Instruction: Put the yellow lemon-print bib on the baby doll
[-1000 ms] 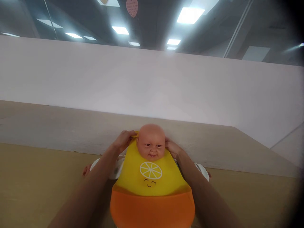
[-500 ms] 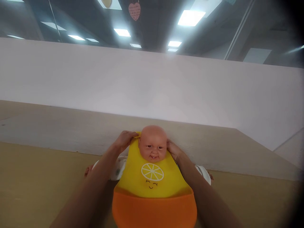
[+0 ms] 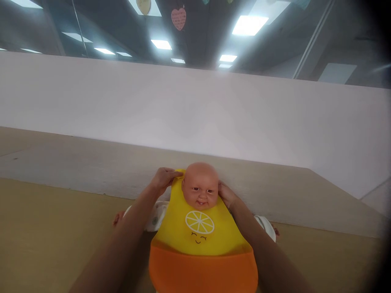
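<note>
Bib already drapes the doll's chest, while left hand pinches one neck strap and right hand grips unseen behind, fastening unconfirmed.

Bright ceiling light panels far overhead give even, cool light, and the largest blooms into glare with a pale haze spreading down to the white partition wall. The wall looks washed out and softly lit. Shadows on the tabletop are faint. The whole view is slightly soft, the near forearms more blurred. A dark vignette curves down the right edge, and straight lines bow towards the borders.
</note>
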Demonstrator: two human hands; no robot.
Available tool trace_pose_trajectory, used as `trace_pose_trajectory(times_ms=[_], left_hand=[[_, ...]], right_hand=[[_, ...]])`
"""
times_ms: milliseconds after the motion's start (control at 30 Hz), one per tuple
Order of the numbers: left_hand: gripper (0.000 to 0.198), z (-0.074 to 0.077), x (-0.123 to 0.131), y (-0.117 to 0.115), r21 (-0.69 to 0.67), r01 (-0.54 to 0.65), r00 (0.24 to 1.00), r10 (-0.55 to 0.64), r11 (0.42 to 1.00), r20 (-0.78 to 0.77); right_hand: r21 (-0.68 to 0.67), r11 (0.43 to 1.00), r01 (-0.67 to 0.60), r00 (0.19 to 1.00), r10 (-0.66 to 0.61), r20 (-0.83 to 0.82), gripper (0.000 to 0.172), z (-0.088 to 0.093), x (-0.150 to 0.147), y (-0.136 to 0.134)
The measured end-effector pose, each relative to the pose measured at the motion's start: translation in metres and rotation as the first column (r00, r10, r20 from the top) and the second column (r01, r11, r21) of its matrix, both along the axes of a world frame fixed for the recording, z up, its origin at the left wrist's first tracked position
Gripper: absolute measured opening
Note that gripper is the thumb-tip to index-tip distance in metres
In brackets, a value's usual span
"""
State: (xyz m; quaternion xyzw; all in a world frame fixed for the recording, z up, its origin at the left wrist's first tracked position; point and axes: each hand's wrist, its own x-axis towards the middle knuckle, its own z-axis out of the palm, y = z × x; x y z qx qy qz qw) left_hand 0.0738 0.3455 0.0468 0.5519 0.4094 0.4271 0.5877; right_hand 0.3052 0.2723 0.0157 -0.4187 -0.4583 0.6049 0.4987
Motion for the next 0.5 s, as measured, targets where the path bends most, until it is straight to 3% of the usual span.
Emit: trace_pose_trajectory(times_ms=[300, 500], left_hand=[[0.024, 0.010, 0.004, -0.009, 0.021, 0.057, 0.998, -0.057, 0.998, 0.030], [0.018, 0.011, 0.005, -0.011, 0.024, 0.021, 0.999, -0.022, 0.999, 0.037]], right_hand=[[0.009, 0.999, 0.044, 0.999, -0.044, 0.004, 0.030, -0.005, -0.002, 0.004], [0.019, 0.999, 0.047, 0.999, -0.047, 0.023, 0.029, -0.004, -0.002, 0.004]])
